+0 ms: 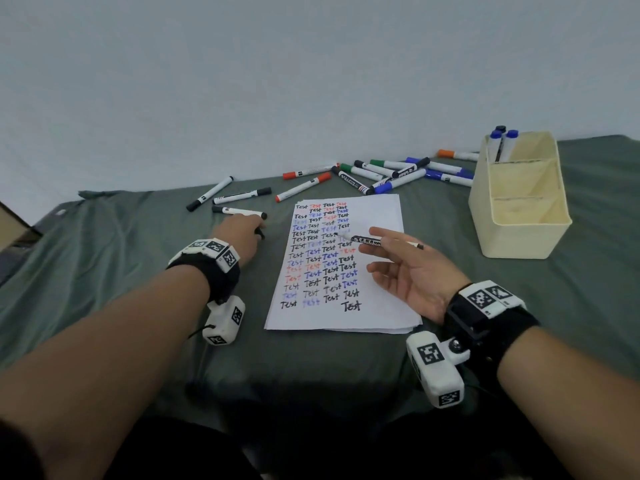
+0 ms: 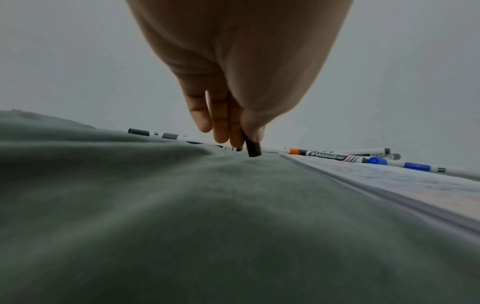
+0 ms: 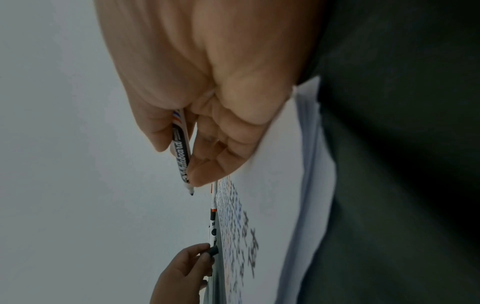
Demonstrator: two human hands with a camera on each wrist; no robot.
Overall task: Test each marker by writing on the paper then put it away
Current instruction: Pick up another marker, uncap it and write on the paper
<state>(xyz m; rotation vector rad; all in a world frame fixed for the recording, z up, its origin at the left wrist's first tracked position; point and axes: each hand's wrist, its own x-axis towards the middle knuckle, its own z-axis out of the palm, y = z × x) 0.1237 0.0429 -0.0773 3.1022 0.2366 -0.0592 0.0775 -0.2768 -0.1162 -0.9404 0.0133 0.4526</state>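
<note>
A white paper sheet (image 1: 381, 216) covered with rows of "Test" in black, red and blue lies on the green cloth. My right hand (image 1: 381, 249) hovers palm-up over it and holds an uncapped black whiteboard marker (image 1: 367, 240) (image 3: 182, 152), whose tip points left just above the writing. My left hand (image 1: 254, 230) rests on the cloth left of the paper and pinches the marker's black cap (image 1: 260, 233) (image 2: 253, 149) (image 3: 213, 250) between thumb and fingers. Several capped markers (image 1: 381, 174) lie scattered behind the paper.
A cream divided organizer box (image 1: 519, 233) stands at the right, with three capped markers (image 1: 502, 142) upright in its far compartment. Three black markers (image 1: 239, 195) lie beyond my left hand. The green cloth (image 1: 138, 271) covers the surface; a pale wall rises behind.
</note>
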